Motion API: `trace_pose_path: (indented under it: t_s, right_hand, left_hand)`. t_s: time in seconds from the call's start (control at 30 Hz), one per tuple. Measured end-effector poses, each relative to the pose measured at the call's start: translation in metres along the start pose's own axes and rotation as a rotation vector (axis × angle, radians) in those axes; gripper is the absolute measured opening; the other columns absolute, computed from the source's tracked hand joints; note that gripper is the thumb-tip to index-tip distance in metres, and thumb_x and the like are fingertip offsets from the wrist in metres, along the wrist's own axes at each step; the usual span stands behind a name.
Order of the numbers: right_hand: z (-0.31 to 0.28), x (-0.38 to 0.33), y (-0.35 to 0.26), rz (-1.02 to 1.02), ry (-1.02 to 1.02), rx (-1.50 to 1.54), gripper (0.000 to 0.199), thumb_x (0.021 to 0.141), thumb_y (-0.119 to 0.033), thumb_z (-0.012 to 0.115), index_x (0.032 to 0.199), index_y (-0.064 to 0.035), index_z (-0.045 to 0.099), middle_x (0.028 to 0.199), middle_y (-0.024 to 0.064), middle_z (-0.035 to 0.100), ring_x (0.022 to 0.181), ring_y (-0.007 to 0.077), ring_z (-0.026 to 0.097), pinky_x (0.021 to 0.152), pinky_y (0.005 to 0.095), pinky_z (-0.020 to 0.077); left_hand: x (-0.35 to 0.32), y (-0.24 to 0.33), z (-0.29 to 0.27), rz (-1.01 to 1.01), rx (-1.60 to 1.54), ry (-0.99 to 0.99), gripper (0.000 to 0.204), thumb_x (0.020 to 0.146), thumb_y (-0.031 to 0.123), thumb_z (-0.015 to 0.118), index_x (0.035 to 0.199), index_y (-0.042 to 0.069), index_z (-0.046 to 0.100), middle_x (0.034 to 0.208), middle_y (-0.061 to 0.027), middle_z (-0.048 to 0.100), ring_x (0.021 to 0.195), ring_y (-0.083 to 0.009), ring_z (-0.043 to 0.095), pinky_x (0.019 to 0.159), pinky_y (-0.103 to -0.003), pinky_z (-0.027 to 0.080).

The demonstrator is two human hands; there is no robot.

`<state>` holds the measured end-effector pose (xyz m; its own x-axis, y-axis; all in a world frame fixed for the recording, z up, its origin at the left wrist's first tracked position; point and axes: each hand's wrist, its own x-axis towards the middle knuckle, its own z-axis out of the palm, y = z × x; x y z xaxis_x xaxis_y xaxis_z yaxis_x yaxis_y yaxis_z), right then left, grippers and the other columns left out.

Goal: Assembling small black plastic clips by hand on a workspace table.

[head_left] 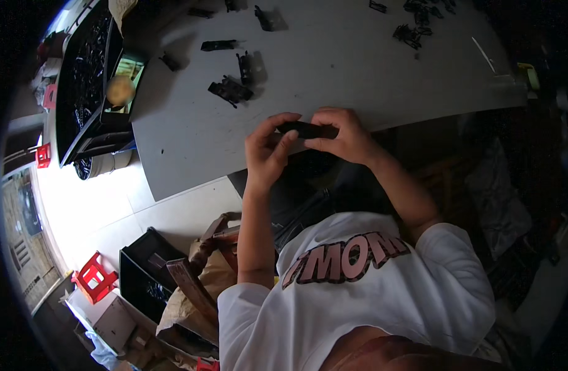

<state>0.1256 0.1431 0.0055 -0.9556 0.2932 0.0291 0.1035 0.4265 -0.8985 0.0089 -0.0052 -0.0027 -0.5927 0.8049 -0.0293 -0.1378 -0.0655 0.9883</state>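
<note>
The step in hand appears to be close 2-handed work on a small dark part (304, 130), which sits between the hands just over the near margin of the table (346, 37). The left hand (269, 150) pinches the part's left end between thumb and fingers; the right hand (346, 137) is closed around its right end. Fine detail of the part is too dark to read. The next move likely calls for steady support at both ends, with small finger adjustments rather than arm travel; if either hand releases, the other should bear the part. Note the table's front edge, which passes beneath the hands: a dropped part could fall toward the lap. Forward of the hands, open table surface extends between the loose black pieces (231, 91) at left and the black pile (411, 36) at far right. Leftward travel is more restricted: the lit screen (132, 67) and the large black bin (113, 49) stand along that edge. Rightward, the table surface is bare near the right hand.
</note>
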Motion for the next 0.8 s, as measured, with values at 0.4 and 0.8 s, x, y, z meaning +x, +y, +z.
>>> trace_pose_path:
  t_s: [0.4,0.8]
  right_hand:
    - [-0.147,0.072,0.099,-0.228,0.822,-0.731,0.037,0.088,-0.025,0.057,0.12,-0.0085,0.054,0.12,0.0126,0.053,0.104,0.0306,0.054,0.087,0.0436,0.0448]
    - [-0.103,0.077,0.088,-0.271,0.087,-0.927,0.034,0.091,-0.032,0.053,0.123,-0.0194,0.054,0.137,0.0045,0.044,0.138,0.0277,0.018,0.11,0.0436,0.0186]
  left_hand:
    - [0.001,-0.006,0.0,0.021,0.031,0.067,0.016,0.086,0.002,0.057,0.102,0.001,0.058,0.081,0.0023,0.055,0.067,-0.002,0.046,0.059,-0.016,0.036]
    - [-0.001,-0.005,0.002,0.021,0.087,0.08,0.014,0.085,0.002,0.058,0.099,0.0,0.058,0.081,-0.0007,0.057,0.07,-0.0048,0.05,0.063,-0.019,0.04]
